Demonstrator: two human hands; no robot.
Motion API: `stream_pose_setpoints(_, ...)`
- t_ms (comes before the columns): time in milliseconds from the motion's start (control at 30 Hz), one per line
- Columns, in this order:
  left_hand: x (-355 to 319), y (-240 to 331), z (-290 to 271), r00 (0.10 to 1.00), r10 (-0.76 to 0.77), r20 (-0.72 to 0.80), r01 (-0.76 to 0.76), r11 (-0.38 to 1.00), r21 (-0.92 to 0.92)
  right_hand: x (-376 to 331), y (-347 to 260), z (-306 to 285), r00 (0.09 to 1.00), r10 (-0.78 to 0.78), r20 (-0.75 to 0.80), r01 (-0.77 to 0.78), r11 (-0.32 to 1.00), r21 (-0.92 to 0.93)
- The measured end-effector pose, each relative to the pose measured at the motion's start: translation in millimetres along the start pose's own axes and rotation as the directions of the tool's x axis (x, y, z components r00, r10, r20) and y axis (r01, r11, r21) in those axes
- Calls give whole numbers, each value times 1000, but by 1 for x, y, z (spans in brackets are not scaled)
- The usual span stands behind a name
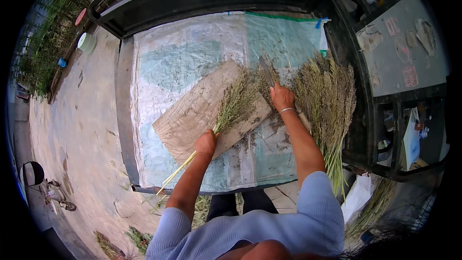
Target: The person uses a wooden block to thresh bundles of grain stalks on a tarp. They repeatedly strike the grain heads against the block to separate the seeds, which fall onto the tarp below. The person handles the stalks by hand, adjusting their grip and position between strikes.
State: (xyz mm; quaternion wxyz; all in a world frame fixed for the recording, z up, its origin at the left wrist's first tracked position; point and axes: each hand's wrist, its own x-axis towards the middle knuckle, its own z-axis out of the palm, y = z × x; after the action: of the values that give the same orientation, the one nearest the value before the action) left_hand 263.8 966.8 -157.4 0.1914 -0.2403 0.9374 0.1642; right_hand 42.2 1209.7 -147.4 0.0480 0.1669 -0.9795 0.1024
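Note:
My left hand (206, 143) is closed around the stalks of a bunch of green grain heads (235, 101). Their seedy tops lie over a wooden board (192, 101), and the pale cut stems stick out below my fist. In my right hand (282, 97) is a knife (265, 71), its dark blade pointing away from me past the board's right corner. A pale wooden handle end (304, 120) shows beside my right wrist. Loose seeds and chaff are scattered on the board and around the blade. Right of my right forearm lies a big pile of browner grain stalks (327, 96).
A pale blue and white woven sheet (173, 62) covers the flat bed under the board. Dark metal rails (216, 31) bound the far side, with a metal frame (363, 115) on the right. On the left ground stand a pale green bucket (87, 43) and a parked scooter (57, 195).

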Motion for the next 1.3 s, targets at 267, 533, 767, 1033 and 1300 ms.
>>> stream_pose_setpoints(267,17,24,6,993,-22,117,23,1000,-5,-79,-75,37,779,-624,68,619,781,78)
stream_pose_setpoints(533,26,21,19,995,-48,92,42,997,65,11,73,13,951,66,301,-24,990,-141)
stream_pose_setpoints(767,25,20,26,996,-52,68,46,995,87,-84,-48,26,834,-545,-88,546,789,282)
stream_pose_setpoints(1033,21,22,25,999,-16,52,15,1000,17,-11,16,58,899,-434,60,427,899,93)
stream_pose_setpoints(1300,13,3,45,988,151,43,-127,928,-351,-39,-45,5,964,-264,-36,265,937,227)
